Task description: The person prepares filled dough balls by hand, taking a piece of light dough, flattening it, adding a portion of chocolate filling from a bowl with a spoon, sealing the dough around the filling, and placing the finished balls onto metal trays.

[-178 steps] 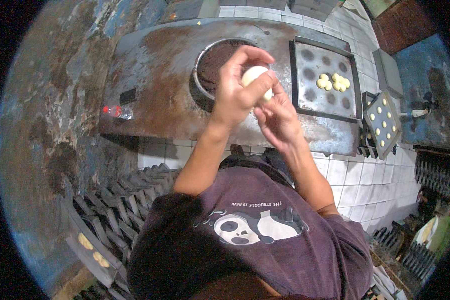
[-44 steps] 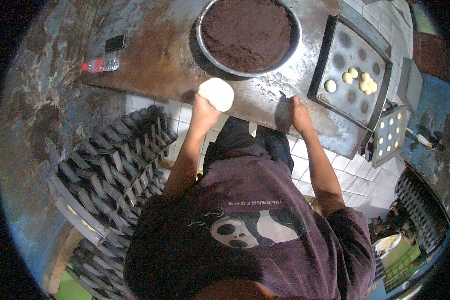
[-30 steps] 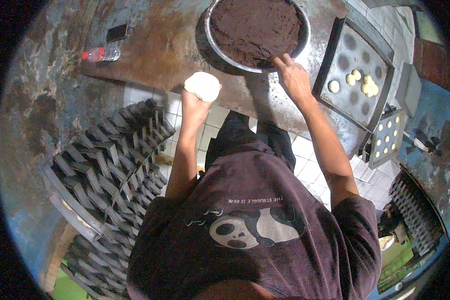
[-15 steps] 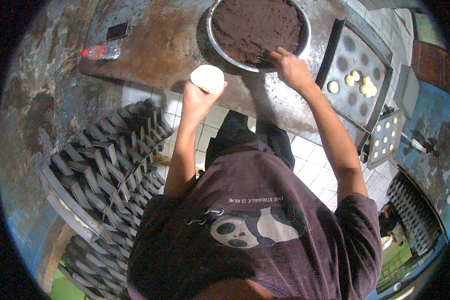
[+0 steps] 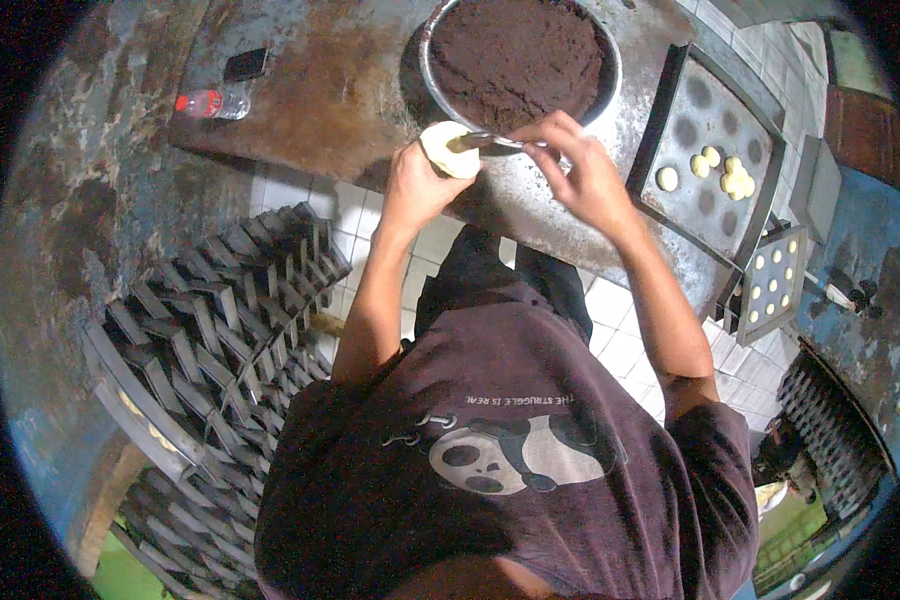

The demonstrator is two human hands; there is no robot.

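A pale dough disc sits cupped in the left hand, just below the bowl of dark filling. The right hand grips a spoon, its tip on the dough. Right of them, a tray holds dough balls.
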